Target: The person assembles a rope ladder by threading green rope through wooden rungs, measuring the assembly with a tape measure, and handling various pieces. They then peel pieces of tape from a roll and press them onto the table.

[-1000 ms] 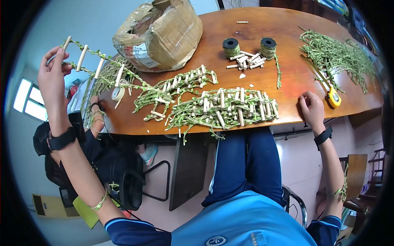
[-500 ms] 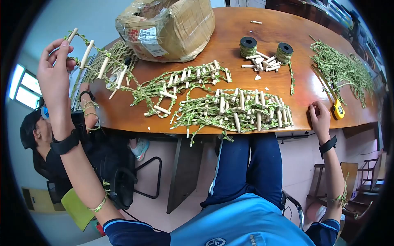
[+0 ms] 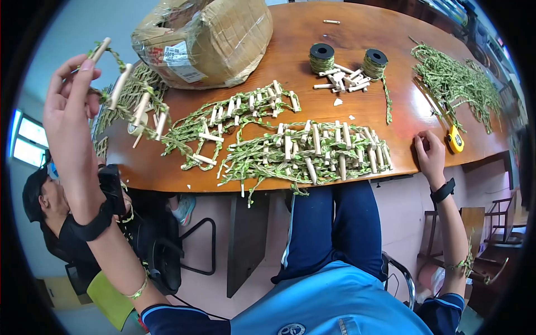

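Raised at the upper left, my left hand (image 3: 72, 106) pinches the top rung of a small rope ladder (image 3: 121, 85), made of pale wooden rungs on leafy green cord. The ladder slants down to the right over the table. My right hand (image 3: 430, 153) rests at the table's front edge with its fingers curled in and nothing visible in them. Beside it lies a yellow tape measure (image 3: 456, 139). Between the hands are a large pile of similar ladders (image 3: 312, 151) and a smaller pile (image 3: 240, 106) behind it.
A taped cardboard box (image 3: 223, 53) stands at the back left. Two cord spools (image 3: 321, 58) flank loose wooden sticks (image 3: 347, 80). A heap of leafy cord (image 3: 458, 84) covers the right side. Another person (image 3: 47, 195) in a black cap sits at the left.
My view has shifted, so the table's contents appear further left. The held ladder hangs more steeply from my left hand. My right hand stays at the table edge.
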### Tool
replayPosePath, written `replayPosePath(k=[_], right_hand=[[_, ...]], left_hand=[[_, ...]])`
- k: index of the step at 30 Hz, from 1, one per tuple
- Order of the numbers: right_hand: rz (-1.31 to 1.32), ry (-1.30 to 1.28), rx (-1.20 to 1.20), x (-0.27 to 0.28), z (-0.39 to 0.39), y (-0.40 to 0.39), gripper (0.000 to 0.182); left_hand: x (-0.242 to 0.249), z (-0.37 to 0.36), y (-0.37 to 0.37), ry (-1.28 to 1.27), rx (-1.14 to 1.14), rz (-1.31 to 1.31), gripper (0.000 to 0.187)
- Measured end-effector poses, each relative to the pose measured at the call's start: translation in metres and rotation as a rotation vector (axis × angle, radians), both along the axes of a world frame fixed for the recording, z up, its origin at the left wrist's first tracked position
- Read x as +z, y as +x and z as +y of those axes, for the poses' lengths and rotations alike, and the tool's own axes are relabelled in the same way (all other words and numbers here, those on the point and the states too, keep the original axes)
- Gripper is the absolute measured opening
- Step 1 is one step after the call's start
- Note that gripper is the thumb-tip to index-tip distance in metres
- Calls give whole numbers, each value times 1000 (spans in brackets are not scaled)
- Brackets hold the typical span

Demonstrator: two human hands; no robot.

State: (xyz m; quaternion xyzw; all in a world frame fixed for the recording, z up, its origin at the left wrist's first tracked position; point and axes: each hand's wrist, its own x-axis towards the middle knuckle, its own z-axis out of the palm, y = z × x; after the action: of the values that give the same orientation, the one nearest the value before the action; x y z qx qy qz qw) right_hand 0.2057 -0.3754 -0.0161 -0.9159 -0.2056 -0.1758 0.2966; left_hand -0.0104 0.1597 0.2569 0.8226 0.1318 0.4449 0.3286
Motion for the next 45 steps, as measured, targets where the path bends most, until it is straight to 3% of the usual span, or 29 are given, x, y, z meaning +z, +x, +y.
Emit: replayPosePath(k=[12,16,18,20,22,25,28,32,34,35,39,45], right_hand=[[-50,15,21,-1,-2,0,15],[-35,37,21,-3,-4,1,16],[-34,36,17,0,-4,1,15],[-36,44,20,-1,-3,-1,15],[-21,42,15,-1,-4,-1,14],[-30,60,25,-3,-5,0,13],[-19,61,24,-6,-5,2,13],[-32,33,17,-7,-6,3,12],[-31,29,28,-8,-6,4,13],[-31,28,30,-8,-7,5,13],[-30,26,27,-8,-6,5,14],[-33,40,37,-11,-8,7,13]], left_hand=[[-77,-152,72,-330,-552,221,21],[-100,-194,91,-116,-536,346,23],[-107,-209,93,160,-609,381,26],[-107,-204,91,225,-605,402,23],[-95,-177,87,190,-448,372,19],[-100,-96,70,205,-216,351,18],[-140,-6,38,365,-42,448,15],[-163,9,11,132,46,682,16],[-181,12,8,258,5,647,19],[-188,13,8,260,-9,658,31],[-200,22,26,124,38,792,50],[-216,59,43,-27,-41,827,32]])
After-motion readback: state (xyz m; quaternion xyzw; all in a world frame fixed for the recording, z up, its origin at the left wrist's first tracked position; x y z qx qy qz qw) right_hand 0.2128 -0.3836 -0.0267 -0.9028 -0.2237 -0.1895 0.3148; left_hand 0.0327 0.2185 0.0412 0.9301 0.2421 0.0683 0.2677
